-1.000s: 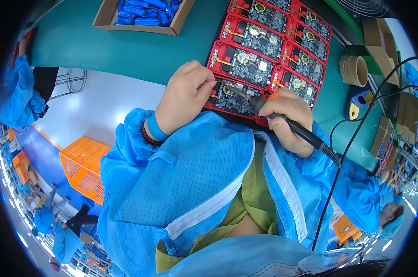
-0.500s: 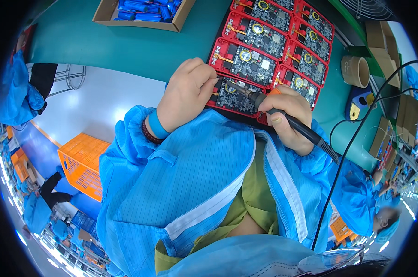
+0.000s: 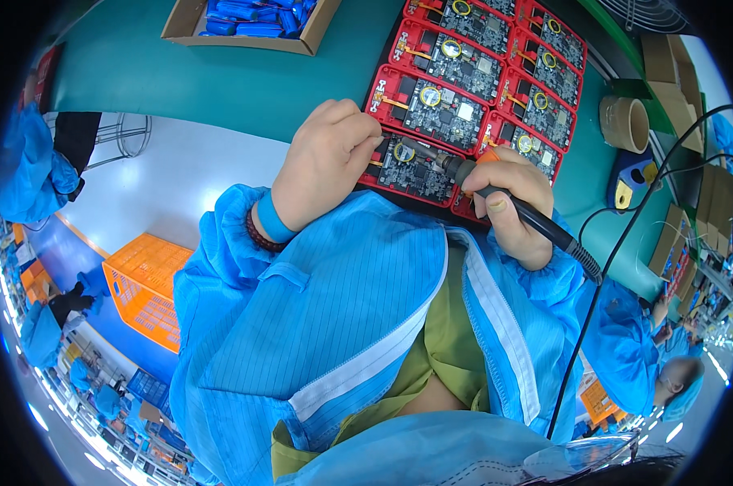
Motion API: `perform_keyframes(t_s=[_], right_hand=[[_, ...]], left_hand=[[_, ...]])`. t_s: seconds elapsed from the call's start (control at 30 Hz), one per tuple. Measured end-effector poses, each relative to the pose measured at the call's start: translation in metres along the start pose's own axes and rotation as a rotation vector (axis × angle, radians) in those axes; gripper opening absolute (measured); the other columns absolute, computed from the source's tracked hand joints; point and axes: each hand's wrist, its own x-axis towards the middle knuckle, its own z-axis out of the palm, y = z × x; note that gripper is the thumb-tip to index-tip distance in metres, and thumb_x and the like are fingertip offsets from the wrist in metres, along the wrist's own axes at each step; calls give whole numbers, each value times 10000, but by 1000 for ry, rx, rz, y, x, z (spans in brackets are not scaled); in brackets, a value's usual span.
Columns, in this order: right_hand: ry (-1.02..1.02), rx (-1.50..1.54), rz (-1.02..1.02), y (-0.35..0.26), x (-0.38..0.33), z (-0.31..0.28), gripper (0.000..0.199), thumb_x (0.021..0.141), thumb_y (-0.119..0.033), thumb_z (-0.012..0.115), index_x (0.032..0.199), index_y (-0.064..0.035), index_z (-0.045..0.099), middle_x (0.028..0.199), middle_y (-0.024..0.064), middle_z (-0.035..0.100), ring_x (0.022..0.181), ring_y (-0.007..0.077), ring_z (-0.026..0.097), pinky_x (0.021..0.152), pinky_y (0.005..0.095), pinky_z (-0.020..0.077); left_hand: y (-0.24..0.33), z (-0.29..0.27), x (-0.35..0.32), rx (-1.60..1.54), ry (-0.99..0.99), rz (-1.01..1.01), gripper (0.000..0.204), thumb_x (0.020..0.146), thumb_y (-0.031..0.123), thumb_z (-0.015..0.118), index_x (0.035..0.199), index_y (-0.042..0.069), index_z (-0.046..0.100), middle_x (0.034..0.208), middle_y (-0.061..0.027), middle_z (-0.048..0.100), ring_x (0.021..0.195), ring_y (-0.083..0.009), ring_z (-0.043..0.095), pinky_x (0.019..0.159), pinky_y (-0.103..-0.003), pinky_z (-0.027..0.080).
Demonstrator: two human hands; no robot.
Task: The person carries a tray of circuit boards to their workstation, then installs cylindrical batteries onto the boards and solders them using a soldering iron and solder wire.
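My right hand point(image 3: 516, 198) grips a soldering iron point(image 3: 549, 231) with a black handle, its metal tip pointing left over the nearest circuit board point(image 3: 419, 174). That board sits in a red tray frame and carries a round yellow-ringed part point(image 3: 404, 151). The tip is near this ring; whether it touches anything cannot be made out. At the board's left edge, my left hand point(image 3: 326, 158) is closed in a pinch, thumb against forefinger. What the pinch holds, if anything, is too small to see. Several similar boards in red frames point(image 3: 431, 109) lie beyond, in two columns.
A cardboard box point(image 3: 314, 40) of blue-wrapped parts stands at the far left of the green table point(image 3: 221, 89). To the right are a tape roll point(image 3: 623, 125), a blue-and-yellow iron stand point(image 3: 628, 182) and a hanging black cable point(image 3: 601, 279). An orange crate point(image 3: 144, 287) and co-workers are around.
My right hand and the soldering iron have shifted slightly to the right, the tip drawing back from the left hand's fingertips. My left hand has barely moved, still pinched.
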Motion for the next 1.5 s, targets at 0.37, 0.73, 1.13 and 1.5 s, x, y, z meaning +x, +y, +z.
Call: perform_keyframes(t_s=[0.37,0.73,1.13,1.5], right_hand=[[-8,45,19,5,0,3,248,896,-292,605,885,-45,630,725,83,628,609,250,542,568,365,403],[-30,12,-29,4,-5,-3,263,892,-294,600,899,-33,630,722,99,617,611,258,542,565,368,397],[159,61,-72,-4,-15,-12,360,943,-370,532,908,-23,624,682,86,596,596,229,527,572,353,402],[412,-44,-161,-42,-15,-28,431,962,-445,492,921,-27,587,627,60,568,618,195,525,629,344,418]], left_hand=[[0,1,2,17,-4,12,57,804,43,644,847,17,618,820,-119,561,817,-304,546,719,-402,471],[1,3,1,63,4,51,52,799,42,644,841,26,617,816,-115,559,813,-304,545,717,-402,474],[2,-1,6,66,-32,34,46,811,20,620,851,-1,616,827,-130,556,819,-306,551,711,-393,463],[27,-23,3,131,-45,70,41,773,17,609,810,15,591,792,-146,554,805,-336,547,704,-421,460]])
